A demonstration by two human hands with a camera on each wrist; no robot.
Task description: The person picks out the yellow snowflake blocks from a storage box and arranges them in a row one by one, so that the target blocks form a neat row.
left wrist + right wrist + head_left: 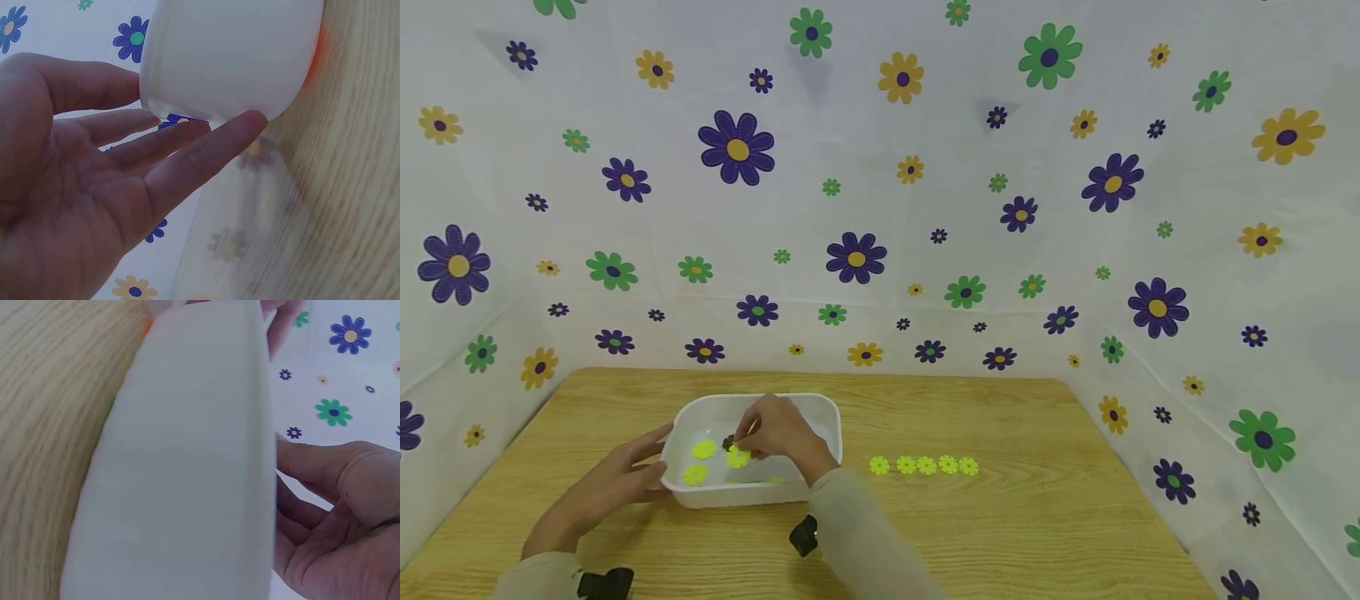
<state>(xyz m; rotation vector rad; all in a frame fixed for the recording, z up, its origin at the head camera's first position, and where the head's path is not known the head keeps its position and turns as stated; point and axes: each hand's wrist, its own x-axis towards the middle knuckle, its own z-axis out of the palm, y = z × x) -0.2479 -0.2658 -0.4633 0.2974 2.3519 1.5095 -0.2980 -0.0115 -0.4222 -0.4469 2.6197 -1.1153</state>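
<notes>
A white plastic tub (752, 497) sits on the table with several yellow-green flower-shaped pieces (703, 450) inside. My left hand (606, 487) is at its left end, straight fingers (206, 159) resting against the wall and corner. Over the tub, my right hand (778, 429) reaches in with thumb and forefinger together at a yellow flower piece (739, 457), which it appears to pinch. A small dark brown piece (728, 442) shows right beside those fingertips. In the right wrist view, the tub's wall (175, 456) hides the right fingertips.
Several yellow flower pieces (927, 466) lie in a row on the wooden table (1037, 517), right of the tub. White sheeting with printed flowers (850, 200) rises behind the table and along both sides. Black straps (606, 583) are on both wrists.
</notes>
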